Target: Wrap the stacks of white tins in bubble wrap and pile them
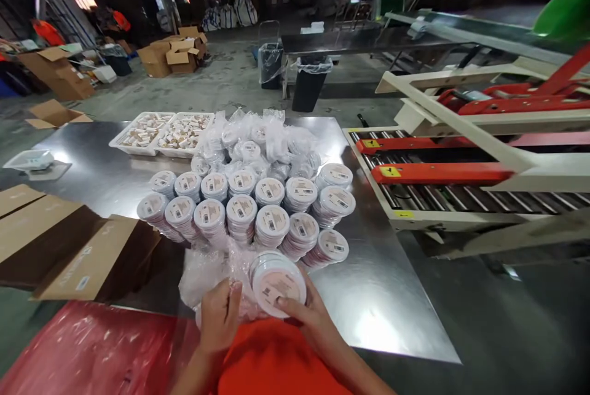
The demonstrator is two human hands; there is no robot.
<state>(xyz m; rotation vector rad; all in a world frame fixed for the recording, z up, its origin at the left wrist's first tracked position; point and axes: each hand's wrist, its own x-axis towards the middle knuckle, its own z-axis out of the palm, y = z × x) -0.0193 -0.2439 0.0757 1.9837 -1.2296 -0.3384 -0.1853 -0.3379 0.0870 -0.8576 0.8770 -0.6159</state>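
Observation:
My right hand (pixel 306 309) is closed around a short stack of round white lidded tins (pixel 280 284), its thumb on the top label. Beside it, my left hand (pixel 221 312) pinches clear bubble wrap (pixel 203 278), which spreads over the table edge and partly against the tins. Just beyond both hands stand rows of stacked round tins (pixel 242 207) with barcode labels facing up. Behind those rows lies a heap of tins wrapped in bubble wrap (pixel 258 143). How many tins my right hand holds cannot be made out.
Two white trays (pixel 179 150) of small pieces sit at the table's (pixel 369 278) far left. An open cardboard box (pixel 92 254) is at the left, above red plastic sheeting (pixel 92 346). A roller conveyor (pixel 437 198) runs along the right. A small scale (pixel 37 164) stands far left.

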